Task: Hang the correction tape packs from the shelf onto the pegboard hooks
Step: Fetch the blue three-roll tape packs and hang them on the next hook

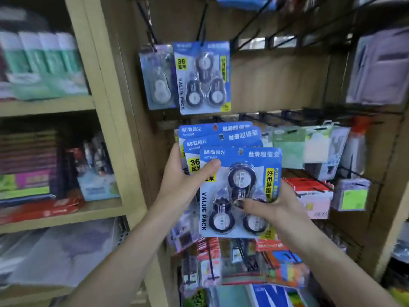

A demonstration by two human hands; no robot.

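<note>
I'm holding three blue correction tape packs fanned in front of the pegboard (276,80), roughly centre frame. Front pack (240,191) overlaps the middle pack (223,140), which overlaps the back pack (215,128); the hang holes show along their top edges.

Handling, my read: thin card with plastic blisters, so light, stiff enough flat but the card bends if squeezed. The blisters look slick, so grip the card edges, not the domes. The hang hole is the weak spot and would likely tear if forced over a hook.

Left hand (183,182) sits at 9 o'clock of the fan, thumb curled over the front pack's upper left corner, fingers hidden behind the stack, pinching the fan. Right hand (276,207) is at 4 o'clock, thumb across the lower blisters, fingers wrapped round the right edge, gripping the front pack. Both forearms rise from the bottom of frame.

Target at 12 o'clock: a hook (202,25) already carrying an identical hung pack (202,76), well above the fan. Beside it at 9 o'clock hangs a single-tape pack (157,78).
</note>
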